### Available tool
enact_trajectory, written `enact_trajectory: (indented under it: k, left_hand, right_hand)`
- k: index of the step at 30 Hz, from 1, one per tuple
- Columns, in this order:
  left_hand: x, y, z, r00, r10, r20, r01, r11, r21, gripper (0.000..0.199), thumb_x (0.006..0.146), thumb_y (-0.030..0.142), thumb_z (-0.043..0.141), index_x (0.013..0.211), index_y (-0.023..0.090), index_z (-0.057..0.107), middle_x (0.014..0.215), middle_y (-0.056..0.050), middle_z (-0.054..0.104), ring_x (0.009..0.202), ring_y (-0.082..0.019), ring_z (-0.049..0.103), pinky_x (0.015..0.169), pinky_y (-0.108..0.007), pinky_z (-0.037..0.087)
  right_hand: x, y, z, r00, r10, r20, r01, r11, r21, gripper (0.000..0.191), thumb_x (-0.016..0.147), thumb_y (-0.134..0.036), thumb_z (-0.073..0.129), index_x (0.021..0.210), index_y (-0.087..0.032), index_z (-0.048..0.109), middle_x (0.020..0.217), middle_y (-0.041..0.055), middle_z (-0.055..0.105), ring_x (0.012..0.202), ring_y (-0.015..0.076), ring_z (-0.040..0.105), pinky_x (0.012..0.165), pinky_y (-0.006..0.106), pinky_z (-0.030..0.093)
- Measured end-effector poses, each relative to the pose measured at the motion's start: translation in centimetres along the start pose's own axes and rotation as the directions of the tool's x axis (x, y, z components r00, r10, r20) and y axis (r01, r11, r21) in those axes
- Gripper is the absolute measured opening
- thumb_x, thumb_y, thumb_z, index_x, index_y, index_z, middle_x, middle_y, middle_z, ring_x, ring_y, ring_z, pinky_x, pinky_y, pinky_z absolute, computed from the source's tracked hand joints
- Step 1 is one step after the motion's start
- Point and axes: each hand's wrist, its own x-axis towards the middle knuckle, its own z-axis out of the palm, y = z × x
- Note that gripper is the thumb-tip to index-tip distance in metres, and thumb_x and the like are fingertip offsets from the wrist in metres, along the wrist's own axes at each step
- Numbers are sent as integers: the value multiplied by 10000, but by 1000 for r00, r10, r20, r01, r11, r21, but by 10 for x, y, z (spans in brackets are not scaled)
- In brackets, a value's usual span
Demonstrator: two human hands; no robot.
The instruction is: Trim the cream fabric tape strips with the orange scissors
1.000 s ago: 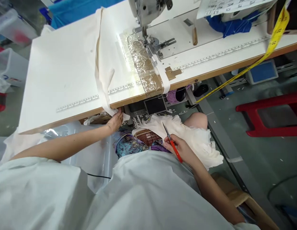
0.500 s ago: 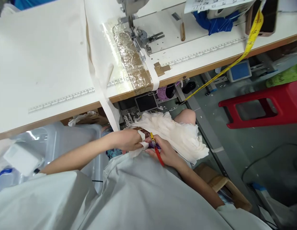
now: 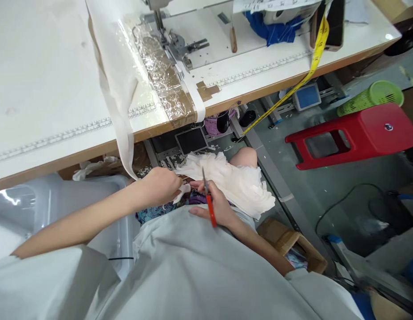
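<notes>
Compared with half a second back, the bare left hand (image 3: 161,184) is pulled a bit away from the bare right hand (image 3: 220,206), and the slim red-handled metal scissors (image 3: 211,210) are turned tip-up. Hands are kept below the brown-edged white table (image 3: 36,80), with the translucent plastic bin (image 3: 125,222) crowded under the left forearm; more room is left over the green floor (image 3: 309,195) rightward. Left fingers are curled together on a small white cloth end (image 3: 184,192); scissors are gripped across the right palm, thumb and fingers spread.
</notes>
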Motion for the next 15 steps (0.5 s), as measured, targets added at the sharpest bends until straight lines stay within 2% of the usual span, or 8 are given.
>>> enact_trajectory:
  k: [2,4,6,8,10,12,14,15]
  left_hand:
    - [3,6,-13,1000,-16,25,14,997,73,313,910,221,438,769,116,696,698,-138,672,724,-273,685,611,-297,453]
    - [6,7,-22,1000,-18,-8,19,996,89,364,930,259,407,768,119,701,719,-149,675,742,-286,687,626,-313,463]
    - [9,0,-27,997,-51,-49,57,992,111,380,938,293,401,787,112,699,730,-159,673,752,-299,685,636,-326,465]
    - [10,-12,-24,996,-70,-61,76,991,107,354,937,299,407,848,102,687,717,-156,663,724,-294,672,627,-321,451]
    - [10,-24,-12,998,-23,-50,23,1000,-9,322,941,315,415,943,108,662,673,-116,641,634,-254,634,587,-296,414]
    - [11,-30,9,994,95,-46,-104,960,-260,341,962,377,390,954,147,641,628,-61,604,546,-203,564,548,-275,370]
    - [12,-27,38,972,229,-59,-225,814,-535,415,974,468,357,833,184,625,604,-21,566,514,-165,504,528,-262,338]
    - [14,-22,53,963,256,-89,-251,715,-653,454,968,508,365,753,188,605,588,-7,546,506,-152,481,518,-258,325]
  right_hand:
    - [8,-4,14,997,16,-73,-28,987,-159,409,736,-460,691,934,-233,414,991,88,650,921,257,629,790,359,484]
    - [16,-5,21,989,6,-148,-48,959,-280,275,781,-400,595,902,-232,413,817,41,627,759,231,609,682,321,456]
    - [21,-3,16,979,-22,-204,-47,943,-328,186,799,-365,530,874,-231,425,748,20,598,670,204,572,634,299,426]
    - [21,1,0,968,-38,-249,-46,946,-322,165,807,-365,513,864,-226,447,757,21,594,655,186,552,635,291,419]
    - [18,5,-22,969,-26,-245,-47,957,-285,173,815,-382,525,844,-220,469,766,21,587,665,174,535,642,285,415]
    - [12,6,-45,981,13,-194,-59,970,-234,217,815,-412,561,791,-214,477,724,5,549,654,157,496,618,272,392]
    - [6,5,-63,990,80,-116,-98,981,-164,297,799,-454,611,730,-211,455,637,-33,454,595,126,414,557,251,335]
    - [3,3,-70,990,119,-76,-128,984,-127,336,788,-470,634,704,-212,436,602,-52,395,565,110,362,530,242,300]
